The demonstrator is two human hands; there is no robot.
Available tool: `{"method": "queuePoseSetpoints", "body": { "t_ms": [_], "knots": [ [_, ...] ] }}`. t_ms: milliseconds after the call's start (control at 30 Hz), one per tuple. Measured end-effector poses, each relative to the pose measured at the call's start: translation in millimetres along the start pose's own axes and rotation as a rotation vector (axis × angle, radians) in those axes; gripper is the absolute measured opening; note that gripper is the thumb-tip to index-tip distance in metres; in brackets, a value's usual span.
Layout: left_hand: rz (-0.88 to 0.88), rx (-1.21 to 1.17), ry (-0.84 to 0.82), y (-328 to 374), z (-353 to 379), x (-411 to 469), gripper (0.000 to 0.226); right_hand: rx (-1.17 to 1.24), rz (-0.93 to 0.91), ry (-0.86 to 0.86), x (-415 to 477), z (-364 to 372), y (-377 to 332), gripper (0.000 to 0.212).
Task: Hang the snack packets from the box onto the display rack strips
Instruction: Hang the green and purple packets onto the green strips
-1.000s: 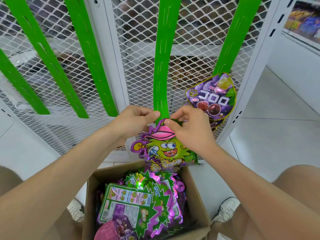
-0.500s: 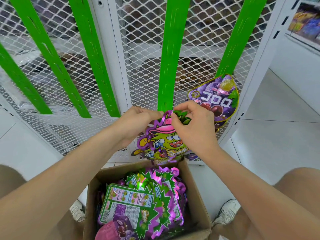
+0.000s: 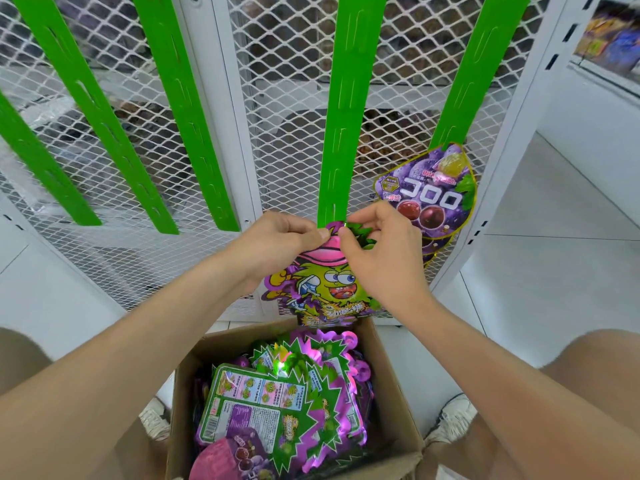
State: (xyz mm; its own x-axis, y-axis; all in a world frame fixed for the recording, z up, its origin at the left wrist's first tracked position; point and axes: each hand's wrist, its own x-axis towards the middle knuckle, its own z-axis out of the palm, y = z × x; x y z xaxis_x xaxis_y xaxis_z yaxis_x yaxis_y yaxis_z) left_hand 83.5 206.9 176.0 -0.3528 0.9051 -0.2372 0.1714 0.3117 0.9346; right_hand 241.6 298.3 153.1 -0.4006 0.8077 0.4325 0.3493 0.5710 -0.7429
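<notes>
A snack packet (image 3: 327, 289) with a green cartoon face and pink hat hangs at the bottom end of the middle green display strip (image 3: 346, 116). My left hand (image 3: 280, 242) pinches the packet's top from the left. My right hand (image 3: 377, 251) pinches its top edge from the right, thumb next to the strip's lowest slot. A purple grape packet (image 3: 429, 199) hangs on the right green strip (image 3: 474, 71). Below, an open cardboard box (image 3: 391, 382) holds several more packets (image 3: 277, 407).
Other green strips (image 3: 180, 98) hang bare on the white mesh rack (image 3: 291, 64) to the left. A white rack post (image 3: 519, 109) stands right of the grape packet. My knees and shoes flank the box on the white tiled floor (image 3: 540, 278).
Both hands lifted the cartoon packet's top up from below the strip's end to the strip's lowest slot. The packet's lower edge rose away from the box.
</notes>
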Motion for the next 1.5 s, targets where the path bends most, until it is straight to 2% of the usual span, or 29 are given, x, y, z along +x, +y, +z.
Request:
{"method": "queuePoseSetpoints", "body": {
  "t_ms": [200, 367, 400, 467, 500, 533, 567, 600, 633, 700, 767, 833, 900, 933, 1000, 1100, 1200, 1267, 1400, 1433, 1500],
  "knots": [
    [0.039, 0.031, 0.011, -5, 0, 3, 0.019, -0.043, 0.027, -0.132, 1, -5, 5, 0.013],
    [0.335, 0.388, 0.112, -14, -2, 3, 0.011, -0.081, 0.008, -0.167, -5, -4, 14, 0.017],
    [0.390, 0.497, 0.156, -17, 0, 1, 0.004, -0.098, 0.002, -0.168, -5, -5, 15, 0.018],
    [0.478, 0.716, 0.336, -31, 7, -6, 0.034, -0.167, -0.052, -0.137, -9, -7, 17, 0.023],
    [0.520, 0.771, 0.434, -37, 9, -12, 0.039, -0.216, -0.100, -0.109, -12, -9, 17, 0.028],
    [0.567, 0.818, 0.507, -46, 10, -18, 0.037, -0.254, -0.160, -0.086, -16, -10, 16, 0.031],
    [0.568, 0.879, 0.512, -58, 10, -24, 0.031, -0.268, -0.215, -0.087, -21, -11, 14, 0.031],
    [0.510, 0.937, 0.443, -73, 9, -30, 0.026, -0.253, -0.254, -0.134, -28, -10, 10, 0.028],
    [0.390, 0.976, 0.291, -88, 9, -34, 0.021, -0.222, -0.270, -0.235, -35, -9, 7, 0.024],
    [0.159, 1.014, -0.109, -127, 10, -42, 0.012, -0.182, -0.267, -0.542, -53, -4, 4, 0.016],
    [0.006, 1.071, -0.455, -169, 14, -52, 0.018, -0.308, -0.335, -0.851, -73, 4, 7, 0.010],
    [-0.088, 1.139, -0.678, -205, 18, -62, 0.034, -0.468, -0.446, -1.114, -89, 9, 12, 0.015],
    [-0.101, 1.201, -0.752, -234, 20, -70, 0.044, -0.502, -0.466, -1.255, -98, 12, 18, 0.020],
    [-0.080, 1.231, -0.747, -244, 21, -73, 0.042, -0.514, -0.456, -1.291, -101, 14, 22, 0.021],
    [-0.063, 1.234, -0.721, -254, 22, -75, 0.031, -0.573, -0.443, -1.328, -104, 17, 30, 0.020],
    [-0.063, 1.109, -0.680, -245, 20, -69, 0.018, -0.668, -0.398, -1.329, -105, 21, 46, 0.012],
    [-0.015, 0.983, -0.530, -210, 13, -56, 0.010, -0.723, -0.321, -1.288, -100, 24, 53, 0.029],
    [0.055, 0.852, -0.374, -181, 10, -50, 0.008, -0.677, -0.187, -1.206, -96, 26, 53, 0.038],
    [0.170, 0.535, -0.047, -135, 19, -59, 0.016, -0.373, 0.365, -0.913, -83, 22, 50, 0.067],
    [0.220, 0.528, -0.005, -127, 24, -63, 0.017, -0.266, 0.521, -0.868, -79, 17, 49, 0.072],
    [0.312, 0.563, 0.009, -116, 37, -71, 0.015, 0.109, 0.815, -0.810, -74, 6, 45, 0.073]
  ]
}}
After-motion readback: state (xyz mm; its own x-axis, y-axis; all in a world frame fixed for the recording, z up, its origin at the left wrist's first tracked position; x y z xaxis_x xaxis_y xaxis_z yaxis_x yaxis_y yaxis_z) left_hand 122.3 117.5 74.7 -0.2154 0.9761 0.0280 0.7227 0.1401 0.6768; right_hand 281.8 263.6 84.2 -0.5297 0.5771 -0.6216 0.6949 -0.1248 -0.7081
